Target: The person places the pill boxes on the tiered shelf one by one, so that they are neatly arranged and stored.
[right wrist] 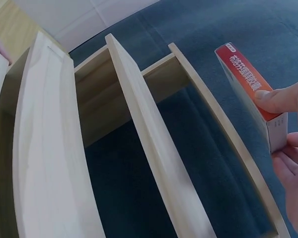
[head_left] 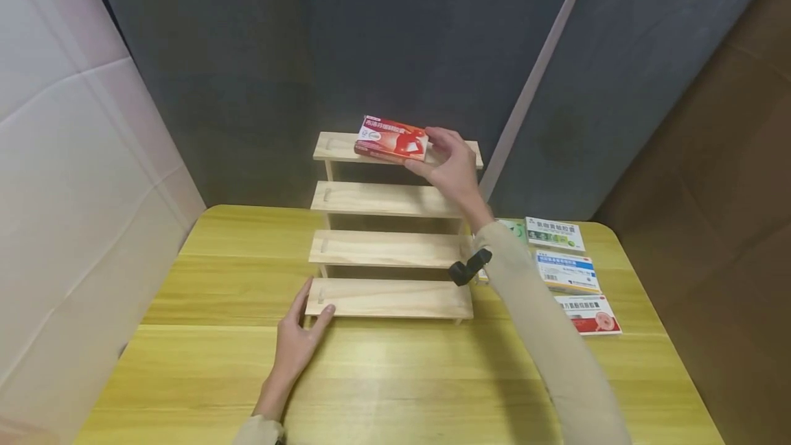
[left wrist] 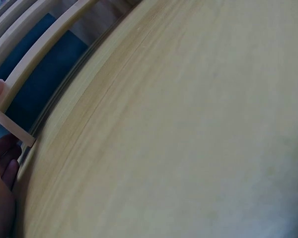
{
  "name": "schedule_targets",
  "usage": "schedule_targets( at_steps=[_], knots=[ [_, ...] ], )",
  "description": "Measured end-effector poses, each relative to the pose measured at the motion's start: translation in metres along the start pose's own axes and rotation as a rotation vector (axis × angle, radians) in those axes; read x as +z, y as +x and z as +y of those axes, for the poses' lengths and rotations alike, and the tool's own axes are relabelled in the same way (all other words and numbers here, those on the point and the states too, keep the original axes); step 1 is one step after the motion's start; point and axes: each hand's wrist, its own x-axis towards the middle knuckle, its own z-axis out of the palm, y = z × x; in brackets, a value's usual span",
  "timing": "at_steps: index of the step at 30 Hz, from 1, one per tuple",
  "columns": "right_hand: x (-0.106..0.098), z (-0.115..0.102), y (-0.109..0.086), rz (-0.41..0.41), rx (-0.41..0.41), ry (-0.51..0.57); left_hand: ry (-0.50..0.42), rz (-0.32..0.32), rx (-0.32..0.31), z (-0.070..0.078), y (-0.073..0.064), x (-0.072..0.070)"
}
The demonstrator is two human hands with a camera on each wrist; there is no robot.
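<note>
A red and white medicine box (head_left: 391, 139) is pinched at its right end by my right hand (head_left: 454, 167), thumb on one face and fingers on the other. In the right wrist view the box (right wrist: 246, 89) hangs just above the top step, with a gap between them. The stepped wooden display rack (head_left: 389, 297) stands on the table. My left hand (head_left: 296, 343) grips the left end of its lowest step, the thumb on the front edge. In the left wrist view the fingers (left wrist: 9, 158) curl beside the rack's leg, partly hidden.
Right of the rack lie several medicine boxes: a green and white one (head_left: 554, 234), a blue and white one (head_left: 567, 272) and a red and white one (head_left: 592, 314). My right forearm partly covers others there. A dark curtain (head_left: 395, 40) hangs behind the yellow wooden table (head_left: 395, 390).
</note>
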Motion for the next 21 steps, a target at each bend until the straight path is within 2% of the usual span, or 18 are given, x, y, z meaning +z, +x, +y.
schedule_targets(
  at_steps=[10, 21],
  knots=[
    [0.018, -0.007, 0.014, -0.079, 0.062, 0.069, 0.003, 0.000, -0.001, 0.001, 0.000, 0.000],
    [0.032, -0.008, 0.023, -0.101, 0.129, 0.039, -0.011, 0.001, -0.002, 0.002, -0.001, 0.001]
  ],
)
